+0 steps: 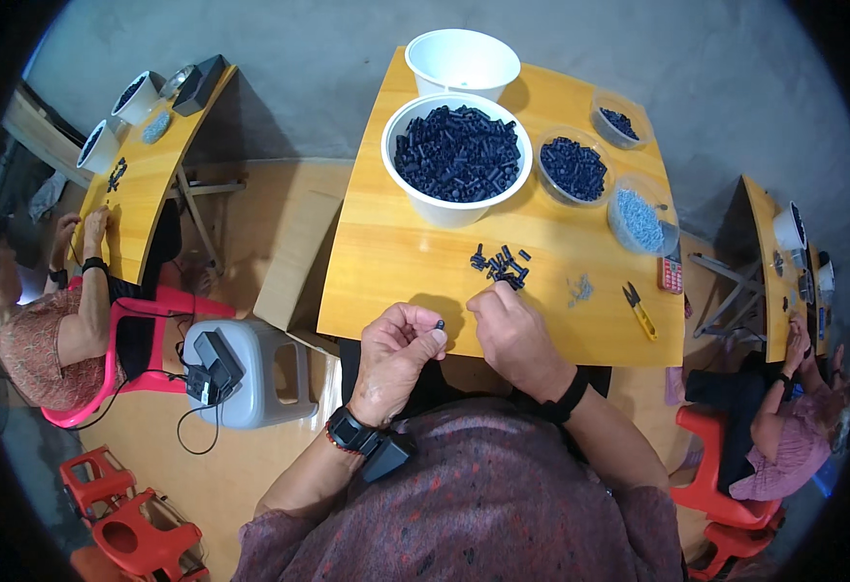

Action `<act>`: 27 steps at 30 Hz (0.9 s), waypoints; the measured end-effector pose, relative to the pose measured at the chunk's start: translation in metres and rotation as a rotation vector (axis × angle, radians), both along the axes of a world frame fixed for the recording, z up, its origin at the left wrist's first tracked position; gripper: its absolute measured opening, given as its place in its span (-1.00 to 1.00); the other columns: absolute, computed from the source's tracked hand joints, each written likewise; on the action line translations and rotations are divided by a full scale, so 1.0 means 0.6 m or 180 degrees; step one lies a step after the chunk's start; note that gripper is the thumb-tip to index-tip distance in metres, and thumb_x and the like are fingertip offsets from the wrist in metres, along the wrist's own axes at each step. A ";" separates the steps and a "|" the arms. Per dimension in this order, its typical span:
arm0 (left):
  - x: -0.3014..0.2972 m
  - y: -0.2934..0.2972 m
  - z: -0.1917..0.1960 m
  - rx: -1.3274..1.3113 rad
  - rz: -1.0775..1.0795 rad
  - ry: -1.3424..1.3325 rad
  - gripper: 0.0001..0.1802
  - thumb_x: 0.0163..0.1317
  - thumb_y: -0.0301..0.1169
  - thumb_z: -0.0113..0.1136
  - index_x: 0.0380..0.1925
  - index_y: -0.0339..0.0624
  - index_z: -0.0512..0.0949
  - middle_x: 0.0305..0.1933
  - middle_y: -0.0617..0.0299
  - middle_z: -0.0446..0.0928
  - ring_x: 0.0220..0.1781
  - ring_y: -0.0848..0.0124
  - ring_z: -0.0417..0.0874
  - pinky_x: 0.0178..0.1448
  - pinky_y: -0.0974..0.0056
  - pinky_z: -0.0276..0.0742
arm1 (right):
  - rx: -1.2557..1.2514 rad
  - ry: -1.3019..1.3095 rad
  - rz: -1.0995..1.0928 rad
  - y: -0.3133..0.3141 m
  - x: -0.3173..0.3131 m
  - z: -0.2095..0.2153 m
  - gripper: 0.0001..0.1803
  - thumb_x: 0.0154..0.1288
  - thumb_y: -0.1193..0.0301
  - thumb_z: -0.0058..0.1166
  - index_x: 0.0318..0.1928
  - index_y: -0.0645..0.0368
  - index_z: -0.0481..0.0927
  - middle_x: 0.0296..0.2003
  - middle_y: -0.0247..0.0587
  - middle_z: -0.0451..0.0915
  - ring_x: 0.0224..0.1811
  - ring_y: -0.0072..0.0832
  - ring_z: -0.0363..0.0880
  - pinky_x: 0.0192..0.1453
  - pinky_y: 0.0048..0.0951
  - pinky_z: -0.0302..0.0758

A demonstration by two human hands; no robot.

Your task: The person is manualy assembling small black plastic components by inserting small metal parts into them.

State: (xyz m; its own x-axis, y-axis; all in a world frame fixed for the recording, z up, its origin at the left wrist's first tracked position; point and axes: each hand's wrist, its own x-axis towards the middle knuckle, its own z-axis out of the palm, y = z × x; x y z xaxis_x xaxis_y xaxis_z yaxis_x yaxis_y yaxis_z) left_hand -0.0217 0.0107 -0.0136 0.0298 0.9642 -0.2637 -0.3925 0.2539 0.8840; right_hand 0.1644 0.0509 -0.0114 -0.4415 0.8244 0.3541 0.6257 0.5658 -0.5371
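Observation:
My left hand (396,351) is closed, pinching a small black cylindrical part (440,325) between thumb and forefinger just off the table's near edge. Close beside it on the right, my right hand (514,328) is closed with its fingers curled downward, so whatever they hold is hidden. Touching or just in front of that hand lies a loose pile of short black tubular pieces (501,264). Small silvery-blue pins (580,289) are scattered to its right. Beyond the pile stands a white bucket (393,165) full of similar black pieces.
On the yellow table (367,262) are an empty white bucket (462,60), clear tubs of black parts (572,170) and blue pins (638,221), yellow-handled snips (642,312) and a red keypad device (670,275). A grey stool (250,388) stands left. Other people sit at tables on both sides.

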 end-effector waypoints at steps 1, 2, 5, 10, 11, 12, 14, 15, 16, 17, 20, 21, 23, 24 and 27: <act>0.002 -0.001 0.003 0.0027 -0.0045 -0.0055 -0.87 0.25 -0.64 0.24 -0.24 -0.29 0.51 -0.32 0.24 0.55 -0.37 0.48 0.58 -0.22 0.39 0.59 | -0.0004 0.0017 -0.0003 -0.003 0.000 0.002 -0.88 0.18 0.67 0.03 -0.25 0.28 0.52 -0.31 -0.02 0.50 -0.28 -0.10 0.59 -0.20 -0.24 0.54; 0.003 -0.002 0.007 0.0020 -0.0040 -0.0039 -0.87 0.25 -0.64 0.24 -0.24 -0.29 0.51 -0.32 0.24 0.55 -0.37 0.48 0.58 -0.22 0.39 0.59 | -0.0479 0.0728 0.0010 -0.006 -0.001 0.007 -0.88 0.18 0.68 0.06 -0.25 0.28 0.54 -0.31 -0.06 0.52 -0.29 -0.20 0.60 -0.21 -0.32 0.54; 0.008 -0.005 0.013 0.0074 -0.0087 -0.0045 -0.87 0.25 -0.63 0.25 -0.23 -0.30 0.53 -0.32 0.24 0.55 -0.36 0.49 0.58 -0.22 0.39 0.59 | -0.1269 0.1687 0.0158 -0.009 0.011 0.023 -0.89 0.19 0.69 0.12 -0.27 0.28 0.58 -0.31 -0.17 0.54 -0.30 -0.42 0.59 -0.23 -0.46 0.52; 0.019 -0.005 0.013 0.0068 -0.0364 -0.0243 -0.86 0.25 -0.61 0.25 -0.20 -0.33 0.54 -0.29 0.21 0.59 -0.34 0.48 0.59 -0.19 0.40 0.58 | -0.2163 0.2499 0.0421 -0.006 0.021 0.043 -0.91 0.19 0.68 0.17 -0.29 0.28 0.64 -0.30 -0.32 0.54 -0.29 -0.63 0.54 -0.24 -0.60 0.48; 0.022 -0.005 0.017 0.0067 -0.0372 -0.0235 -0.86 0.25 -0.61 0.25 -0.20 -0.33 0.54 -0.29 0.21 0.59 -0.34 0.48 0.59 -0.19 0.40 0.58 | -0.2051 0.2387 0.0415 -0.005 0.024 0.041 -0.90 0.18 0.69 0.17 -0.29 0.28 0.65 -0.30 -0.32 0.54 -0.29 -0.63 0.53 -0.23 -0.61 0.48; 0.026 -0.004 0.024 0.0022 -0.0440 -0.0237 -0.86 0.26 -0.61 0.25 -0.20 -0.34 0.54 -0.29 0.19 0.60 -0.33 0.48 0.60 -0.18 0.40 0.58 | -0.1941 0.2274 0.0410 -0.005 0.026 0.039 -0.89 0.17 0.70 0.18 -0.29 0.28 0.65 -0.30 -0.32 0.54 -0.29 -0.63 0.53 -0.22 -0.62 0.48; 0.030 -0.004 0.028 -0.0027 -0.0508 -0.0228 -0.87 0.26 -0.61 0.25 -0.20 -0.34 0.54 -0.29 0.18 0.61 -0.33 0.48 0.60 -0.18 0.40 0.58 | -0.1837 0.2313 0.0409 -0.007 0.031 0.038 -0.89 0.17 0.70 0.18 -0.30 0.28 0.66 -0.29 -0.31 0.54 -0.29 -0.63 0.53 -0.22 -0.62 0.48; 0.031 -0.005 0.027 -0.0018 -0.0528 -0.0154 -0.87 0.26 -0.60 0.25 -0.21 -0.35 0.55 -0.29 0.17 0.61 -0.33 0.48 0.60 -0.18 0.39 0.58 | -0.1734 0.2343 0.0411 -0.008 0.032 0.037 -0.90 0.17 0.70 0.18 -0.31 0.28 0.66 -0.29 -0.31 0.55 -0.29 -0.63 0.54 -0.22 -0.61 0.49; 0.032 -0.005 0.027 -0.0009 -0.0548 -0.0082 -0.87 0.26 -0.60 0.25 -0.21 -0.36 0.55 -0.30 0.17 0.62 -0.33 0.48 0.60 -0.19 0.39 0.58 | -0.1735 0.2354 0.0411 -0.009 0.033 0.038 -0.90 0.17 0.70 0.18 -0.31 0.28 0.66 -0.29 -0.31 0.55 -0.29 -0.63 0.54 -0.22 -0.61 0.49; 0.033 -0.005 0.028 -0.0009 -0.0547 -0.0074 -0.87 0.26 -0.60 0.25 -0.21 -0.36 0.55 -0.30 0.17 0.62 -0.33 0.48 0.60 -0.19 0.39 0.58 | -0.1715 0.2336 0.0434 -0.008 0.035 0.039 -0.90 0.17 0.70 0.18 -0.31 0.29 0.65 -0.29 -0.30 0.55 -0.29 -0.62 0.54 -0.21 -0.61 0.49; 0.038 -0.005 0.029 -0.0013 -0.0537 -0.0089 -0.88 0.26 -0.61 0.24 -0.21 -0.36 0.55 -0.30 0.16 0.62 -0.34 0.47 0.61 -0.19 0.39 0.58 | -0.1647 0.2253 0.0451 -0.010 0.037 0.043 -0.90 0.17 0.70 0.17 -0.30 0.29 0.65 -0.29 -0.28 0.55 -0.29 -0.61 0.54 -0.21 -0.61 0.49; 0.039 -0.005 0.030 -0.0006 -0.0541 -0.0069 -0.88 0.26 -0.61 0.24 -0.21 -0.36 0.55 -0.30 0.15 0.63 -0.35 0.47 0.61 -0.19 0.38 0.59 | -0.1600 0.2181 0.0442 -0.012 0.038 0.045 -0.90 0.18 0.70 0.17 -0.30 0.29 0.65 -0.29 -0.27 0.55 -0.28 -0.61 0.55 -0.21 -0.61 0.49; 0.042 -0.005 0.031 0.0000 -0.0545 -0.0044 -0.88 0.27 -0.62 0.23 -0.21 -0.36 0.55 -0.30 0.15 0.63 -0.36 0.46 0.62 -0.20 0.38 0.59 | -0.1525 0.2117 0.0433 -0.013 0.036 0.047 -0.90 0.19 0.69 0.16 -0.30 0.29 0.64 -0.29 -0.26 0.56 -0.29 -0.60 0.55 -0.21 -0.61 0.49; 0.043 -0.006 0.033 -0.0011 -0.0535 -0.0013 -0.88 0.26 -0.62 0.23 -0.20 -0.36 0.55 -0.31 0.15 0.62 -0.36 0.46 0.62 -0.19 0.38 0.59 | -0.1451 0.2046 0.0424 -0.014 0.036 0.047 -0.91 0.20 0.69 0.16 -0.29 0.29 0.64 -0.28 -0.25 0.56 -0.29 -0.60 0.56 -0.21 -0.60 0.50; 0.045 -0.007 0.032 -0.0050 -0.0522 -0.0013 -0.88 0.26 -0.63 0.23 -0.20 -0.36 0.55 -0.32 0.16 0.62 -0.36 0.46 0.61 -0.20 0.38 0.59 | -0.1634 0.2027 0.0388 -0.015 0.040 0.045 -0.92 0.21 0.67 0.15 -0.29 0.29 0.64 -0.29 -0.26 0.57 -0.29 -0.59 0.57 -0.19 -0.59 0.51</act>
State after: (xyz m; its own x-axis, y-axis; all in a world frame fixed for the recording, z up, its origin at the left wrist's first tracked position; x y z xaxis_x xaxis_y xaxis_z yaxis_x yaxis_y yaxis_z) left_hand 0.0051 0.0065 0.0059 0.1877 0.9420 -0.2782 -0.3483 0.3287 0.8779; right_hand 0.1885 0.0416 0.0156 -0.3804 0.9111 0.1591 0.0643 0.1976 -0.9782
